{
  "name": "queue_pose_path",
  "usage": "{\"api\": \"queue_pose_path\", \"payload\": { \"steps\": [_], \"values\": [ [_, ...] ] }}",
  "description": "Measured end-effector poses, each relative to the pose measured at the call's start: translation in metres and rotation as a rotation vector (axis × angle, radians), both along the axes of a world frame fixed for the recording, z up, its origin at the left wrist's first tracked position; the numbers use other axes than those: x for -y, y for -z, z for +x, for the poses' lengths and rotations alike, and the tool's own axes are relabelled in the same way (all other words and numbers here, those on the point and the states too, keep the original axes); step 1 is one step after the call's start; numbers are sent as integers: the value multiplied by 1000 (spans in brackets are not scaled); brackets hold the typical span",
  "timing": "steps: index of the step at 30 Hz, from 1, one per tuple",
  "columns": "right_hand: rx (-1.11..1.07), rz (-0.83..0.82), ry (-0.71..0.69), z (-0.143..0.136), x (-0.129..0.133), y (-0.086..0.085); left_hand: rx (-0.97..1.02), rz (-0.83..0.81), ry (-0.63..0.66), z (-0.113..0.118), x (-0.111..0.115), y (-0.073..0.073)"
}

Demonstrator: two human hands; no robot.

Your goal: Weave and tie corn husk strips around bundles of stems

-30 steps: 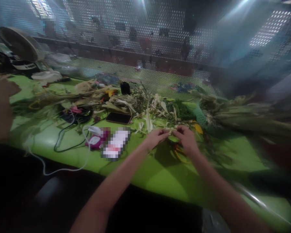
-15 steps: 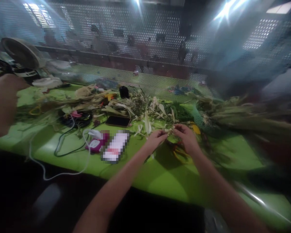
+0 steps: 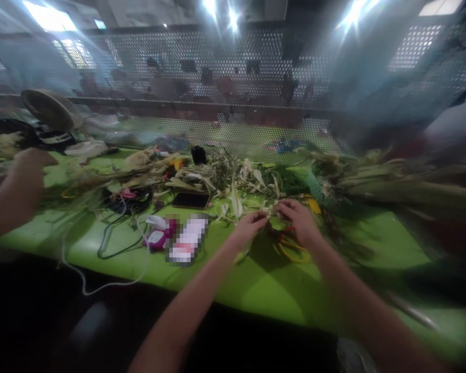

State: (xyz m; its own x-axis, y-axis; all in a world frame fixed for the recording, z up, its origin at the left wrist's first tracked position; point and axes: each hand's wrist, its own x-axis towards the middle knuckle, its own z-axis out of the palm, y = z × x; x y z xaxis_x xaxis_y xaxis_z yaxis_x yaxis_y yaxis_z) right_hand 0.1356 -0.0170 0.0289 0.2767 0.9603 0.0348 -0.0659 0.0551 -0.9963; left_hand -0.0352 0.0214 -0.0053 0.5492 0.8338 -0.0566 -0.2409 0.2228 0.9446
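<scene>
My left hand [image 3: 250,227] is closed, its fingertips pinching a pale strip of dried plant, which looks like corn husk [image 3: 272,211]. From the other side my right hand [image 3: 297,220] grips the same piece, thumb and fingers pressed together. The strip is small and partly covered by the fingers. Just beyond both hands spreads a heap of dried husks and leaves [image 3: 258,176]. One long pale leaf [image 3: 236,203] lies beside my left hand. Under my right hand a yellow loop [image 3: 293,252] rests on the green table [image 3: 252,290].
A dark phone [image 3: 190,200], a lit phone [image 3: 188,239] and a purple tissue pack [image 3: 158,238] lie left of my hands, near a white cable [image 3: 112,284]. Another person's arm [image 3: 19,186] reaches in at far left. Long dried stalks [image 3: 396,178] lie at right.
The view has tilted slightly, so things at the left appear lower and farther right. My hands stay together on the husk with only slight finger movement.
</scene>
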Motion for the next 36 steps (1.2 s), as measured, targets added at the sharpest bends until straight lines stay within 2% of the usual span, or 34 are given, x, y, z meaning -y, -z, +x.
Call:
{"api": "queue_pose_path", "payload": {
  "steps": [2, 5, 11, 14, 15, 18, 20, 22, 25, 29, 33, 36],
  "values": [
    [6, -5, 11, 6, 3, -3, 20, -78, -12, -2, 0, -2],
    [47, -97, 11, 17, 13, -1, 30, -165, -59, -6, -4, -3],
    [100, -155, 3, 35, 42, 20, -28, -206, -247, -4, -30, -15],
    [18, -188, 19, 41, 50, 24, -124, -77, -288, 5, -54, -33],
    [-6, -188, 25, 43, 51, 24, -198, 20, -291, 8, -64, -42],
    [-17, -168, 24, 44, 54, 22, -305, 146, -327, 14, -101, -69],
    [16, -153, 29, 45, 55, 20, -410, 244, -387, 10, -123, -82],
    [55, -151, 31, 44, 57, 18, -523, 312, -492, -2, -138, -87],
    [115, -156, 8, 43, 58, 15, -734, 380, -598, -27, -138, -77],
    [284, -133, -66, 40, 59, 13, -985, 391, -600, -50, -113, -47],
    [696, -33, -229, 38, 57, 20, -1118, 440, -497, -54, -99, -25],
    [1005, 44, -321, 38, 57, 29, -1052, 452, -450, -54, -100, -17]
  ]
}}
